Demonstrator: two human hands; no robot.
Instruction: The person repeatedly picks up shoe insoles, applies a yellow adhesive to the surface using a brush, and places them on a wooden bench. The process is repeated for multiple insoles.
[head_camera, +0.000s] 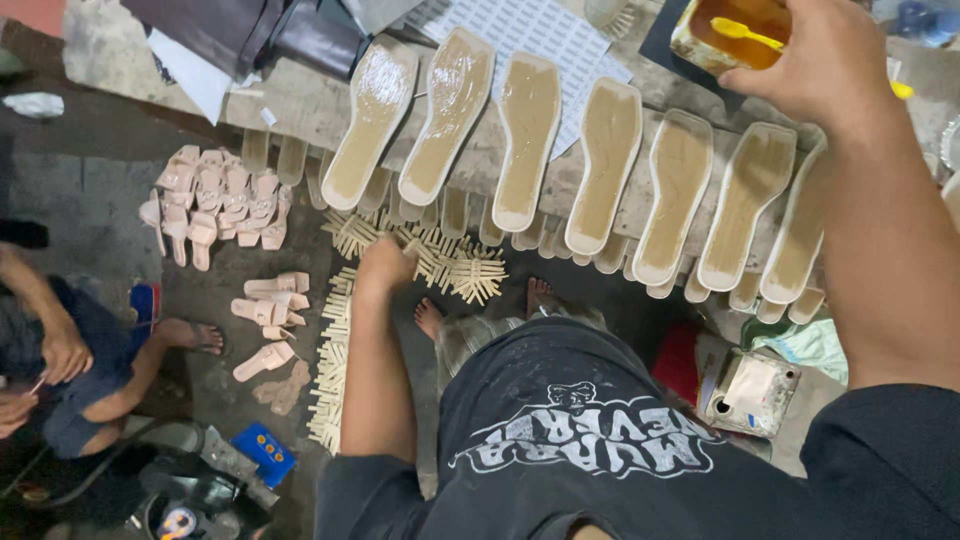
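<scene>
**Soles drying on the bench, one hand low, one at the glue tin**

Soles coated with a glossy tan layer lie side by side along the bench (300, 105), toes pointing away, heels hanging over its near edge. Seven show across the row (610, 165), from the leftmost sole (372, 120) to one half hidden behind the right forearm. Under them a second layer of pale sole pieces pokes out from the bench edge.

The left hand (383, 268) reaches down below the bench edge, fingers curled into a loose fist over a heap of pale strap strips (455, 265) fanned out on the floor; whether it actually pinches a strip cannot be told, since the knuckles hide the fingertips. More of the same strips run in a stack down the floor to the near left (330, 375).

The right hand (815, 60) is up at the far right, closed around the edge of a square glue tin (722, 32) filled with amber liquid, in which a yellow brush handle (745, 33) lies (the fingertips are out of sight behind the tin's side).

On the floor to the left sit a cluster of pink sandal uppers (215, 205) and a few loose ones nearer (268, 310). Another person crouches at the far left edge, one hand (62, 352) near the knee. A small open box (752, 392) rests by the right leg, and bare feet (430, 318) stand between the strips.
</scene>
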